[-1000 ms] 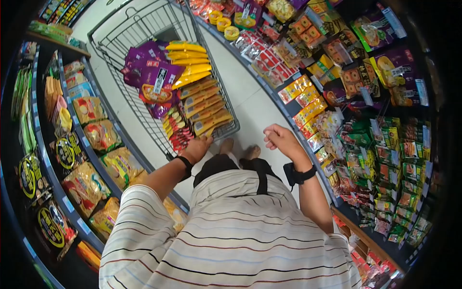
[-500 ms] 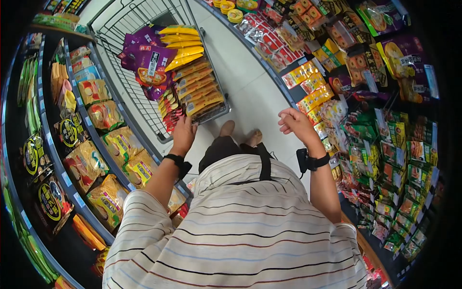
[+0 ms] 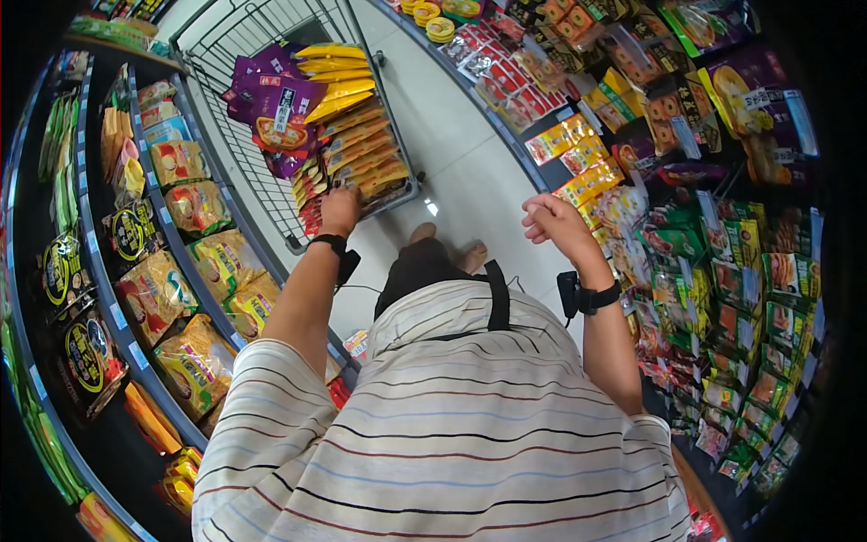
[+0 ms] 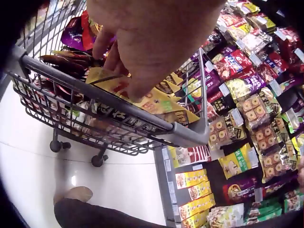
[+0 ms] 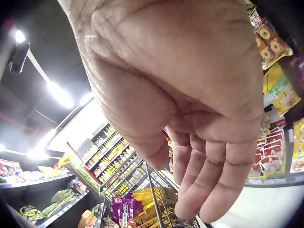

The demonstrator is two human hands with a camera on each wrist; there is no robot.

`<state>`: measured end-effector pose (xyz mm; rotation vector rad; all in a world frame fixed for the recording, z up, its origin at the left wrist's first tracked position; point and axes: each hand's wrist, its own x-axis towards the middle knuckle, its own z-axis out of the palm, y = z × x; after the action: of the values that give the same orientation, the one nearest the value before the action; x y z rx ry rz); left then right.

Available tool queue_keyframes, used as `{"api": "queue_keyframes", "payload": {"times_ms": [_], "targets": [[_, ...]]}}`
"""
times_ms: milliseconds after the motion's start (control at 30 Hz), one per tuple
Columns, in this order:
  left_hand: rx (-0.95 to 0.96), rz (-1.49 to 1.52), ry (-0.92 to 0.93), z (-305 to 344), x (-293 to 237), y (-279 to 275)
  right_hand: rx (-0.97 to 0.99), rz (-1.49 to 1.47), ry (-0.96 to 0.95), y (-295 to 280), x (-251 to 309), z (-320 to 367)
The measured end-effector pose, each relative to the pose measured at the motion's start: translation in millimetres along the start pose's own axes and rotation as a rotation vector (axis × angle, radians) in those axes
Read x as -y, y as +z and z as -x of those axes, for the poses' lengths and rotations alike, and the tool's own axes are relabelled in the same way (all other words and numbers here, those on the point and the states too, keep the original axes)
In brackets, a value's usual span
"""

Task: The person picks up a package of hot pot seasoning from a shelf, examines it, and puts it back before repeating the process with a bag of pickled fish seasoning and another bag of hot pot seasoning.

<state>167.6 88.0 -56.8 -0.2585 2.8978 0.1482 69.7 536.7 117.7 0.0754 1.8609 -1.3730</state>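
My left hand (image 3: 340, 210) is at the near end of a wire shopping cart (image 3: 405, 196). In the left wrist view it reaches over the cart's grey top bar (image 4: 137, 113), thumb and fingers pinching a yellow food packet (image 4: 159, 102) just inside. The cart holds purple bags (image 3: 271, 95), bright yellow packets (image 3: 339, 83), a row of brownish-yellow packets (image 3: 366, 149) and small red packets (image 3: 309, 191). To the cart's right, my right hand (image 3: 558, 226) hangs in the air beside the shelf, fingers loosely curled and holding nothing.
Shelves with bagged noodle-like goods (image 3: 185, 361) line the left side. On the right, a shelf carries yellow sachets (image 3: 587, 185) and hanging green packets (image 3: 731, 262). Pale tiled floor (image 3: 461, 154) runs between them; my feet (image 3: 423, 233) stand behind the cart.
My left hand moved from the cart's near corner onto the packets at its near end, and its fingers have curled in. The right hand shifted slightly right and up and stays empty.
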Motion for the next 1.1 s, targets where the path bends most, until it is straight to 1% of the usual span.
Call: {"api": "queue_keyframes", "payload": {"times_ms": [133,233,333,433,633,667,767,867,967,1000,1100], "targets": [[0.026,0.041,-0.058,-12,5,-6,-0.017,-0.023,0.011,-3,-5,9],[-0.015,0.073,-0.052,-18,6,-10,-0.046,-0.037,0.023,-3,-7,10],[0.023,0.095,-0.013,-16,9,-17,-0.049,-0.049,0.021,1,-6,9],[-0.147,0.089,0.181,-10,9,-20,-0.039,-0.034,0.009,7,1,5],[-0.232,0.139,0.260,12,12,-54,-0.027,-0.024,0.012,23,13,-11],[-0.270,0.125,0.275,16,13,-59,-0.022,-0.021,0.012,26,15,-13],[-0.318,0.228,0.290,26,14,-84,-0.002,-0.010,0.002,35,22,-20],[-0.337,0.366,0.261,32,11,-119,0.016,-0.004,-0.008,41,26,-28],[-0.331,0.464,0.180,44,-2,-177,0.032,0.002,-0.014,50,36,-35],[-0.359,0.432,0.173,47,-4,-195,0.038,0.008,-0.024,53,41,-37],[-0.429,0.556,0.193,50,-7,-245,0.070,0.017,-0.070,64,57,-39]]}}
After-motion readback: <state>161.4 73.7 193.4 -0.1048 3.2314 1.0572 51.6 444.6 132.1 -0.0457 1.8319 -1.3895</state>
